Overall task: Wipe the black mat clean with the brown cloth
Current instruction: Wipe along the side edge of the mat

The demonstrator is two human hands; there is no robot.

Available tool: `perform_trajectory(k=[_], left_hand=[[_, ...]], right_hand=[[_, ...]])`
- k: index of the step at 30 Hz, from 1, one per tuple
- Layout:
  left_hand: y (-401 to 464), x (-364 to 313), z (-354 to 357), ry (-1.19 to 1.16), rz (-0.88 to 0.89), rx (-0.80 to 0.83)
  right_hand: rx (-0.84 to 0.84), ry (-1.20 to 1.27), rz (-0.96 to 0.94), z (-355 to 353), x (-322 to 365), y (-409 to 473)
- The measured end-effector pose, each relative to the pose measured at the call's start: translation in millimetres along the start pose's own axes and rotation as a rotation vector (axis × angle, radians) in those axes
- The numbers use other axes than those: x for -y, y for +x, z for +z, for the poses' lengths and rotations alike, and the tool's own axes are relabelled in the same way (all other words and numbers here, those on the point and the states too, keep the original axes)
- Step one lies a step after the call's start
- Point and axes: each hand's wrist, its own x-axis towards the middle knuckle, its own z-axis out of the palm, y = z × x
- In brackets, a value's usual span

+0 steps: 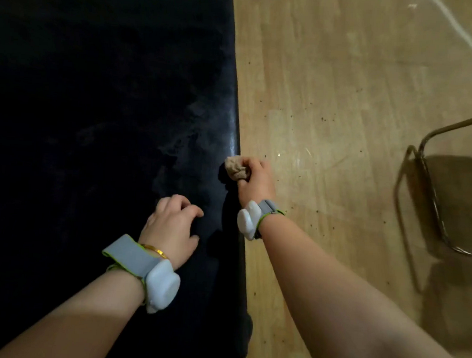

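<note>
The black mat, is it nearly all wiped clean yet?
Can't say nearly. The right hand grips the balled brown cloth at the black mat's right edge, while the left hand rests on it. Dull smudges show near that edge, and crumbs dot the wooden floor.

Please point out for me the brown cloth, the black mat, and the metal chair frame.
crumpled brown cloth (236, 168): head view, on the bunched part sticking out of the right hand's grip.
large black mat (95, 99): head view, on its bare surface.
thin metal chair frame (434, 198): head view, on a curved tube.
</note>
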Motion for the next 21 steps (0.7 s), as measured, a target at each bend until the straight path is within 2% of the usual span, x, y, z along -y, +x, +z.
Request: perform_trajectory(k=[6,15,21], left_hand=[[-5.4,-1.9,4.8,-0.002,-0.003,0.029],[-0.9,-6.7,1.4,0.018,-0.008,0.009],[-1.1,-13.8,3.0,0.015,0.000,0.020]], right_hand=[[0.170,-0.012,0.011,-11.2,-39.4,-70.8],[0.030,0.088,0.030,-6.0,-8.6,-15.6],[0.157,0.030,0.011,-11.4,-39.3,-76.9]])
